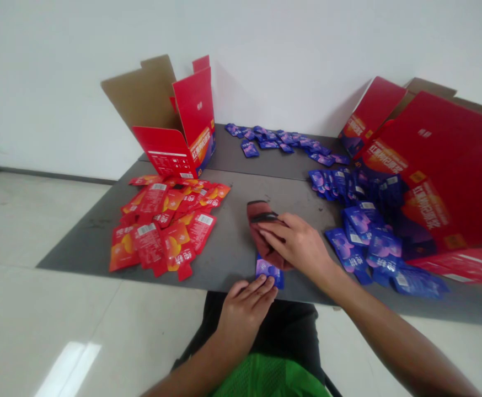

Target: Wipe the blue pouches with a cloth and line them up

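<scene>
Near the front edge of the table, my left hand lies with its fingers flat on the lower end of a purple-blue sachet, pressing it to the surface. My right hand is closed on a folded reddish-brown cloth with a dark edge. The cloth is at the upper end of that sachet and covers part of it; whether it touches the sachet I cannot tell. Part of the cloth is hidden under my right fingers.
Red-orange sachets are heaped on the left, before an open red carton. Purple-blue sachets lie on the right beside a larger red carton; more purple sachets form a row along the wall behind the grey table.
</scene>
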### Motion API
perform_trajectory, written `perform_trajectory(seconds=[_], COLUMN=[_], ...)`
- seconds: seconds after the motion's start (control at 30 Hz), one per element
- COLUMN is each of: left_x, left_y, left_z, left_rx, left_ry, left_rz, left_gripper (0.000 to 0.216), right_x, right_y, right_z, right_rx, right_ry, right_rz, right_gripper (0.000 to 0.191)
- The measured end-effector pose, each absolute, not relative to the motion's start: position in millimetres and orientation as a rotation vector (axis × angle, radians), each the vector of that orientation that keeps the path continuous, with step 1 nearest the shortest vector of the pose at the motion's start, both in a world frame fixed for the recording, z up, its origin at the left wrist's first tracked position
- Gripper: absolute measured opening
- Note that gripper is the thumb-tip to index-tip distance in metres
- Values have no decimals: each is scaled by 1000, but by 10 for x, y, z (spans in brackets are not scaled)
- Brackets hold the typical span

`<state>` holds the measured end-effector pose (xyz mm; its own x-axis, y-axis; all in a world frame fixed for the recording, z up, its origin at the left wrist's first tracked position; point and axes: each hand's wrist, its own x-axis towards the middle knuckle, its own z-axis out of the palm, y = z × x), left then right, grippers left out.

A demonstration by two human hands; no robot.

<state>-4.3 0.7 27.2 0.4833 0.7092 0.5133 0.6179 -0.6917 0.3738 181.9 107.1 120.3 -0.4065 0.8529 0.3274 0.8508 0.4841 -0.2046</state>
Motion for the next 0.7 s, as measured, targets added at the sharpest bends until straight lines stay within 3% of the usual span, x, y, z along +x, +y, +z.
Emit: perform_trajectory(seconds=[0.2,0.4,0.53,0.7], left_x=[-41,-58,-44,-44], left_y=[7,23,14,10], left_z=[285,301,277,268], left_rx=[2582,2602,2590,2561], left_ry=[1150,1131,1148,1175], left_rz=[983,1012,1022,1028], left_gripper=[32,35,32,32], right_x=[1779,1883,1830,1726], right_y=[759,1535,1092,535], right_z=[859,1010,1224,1023], right_rx=[-1389,-1598,-1456,-1383], right_ry=[-2431,-2374,-2320,-2454], right_rz=[246,-7,14,219], right_gripper=[25,28,31,25])
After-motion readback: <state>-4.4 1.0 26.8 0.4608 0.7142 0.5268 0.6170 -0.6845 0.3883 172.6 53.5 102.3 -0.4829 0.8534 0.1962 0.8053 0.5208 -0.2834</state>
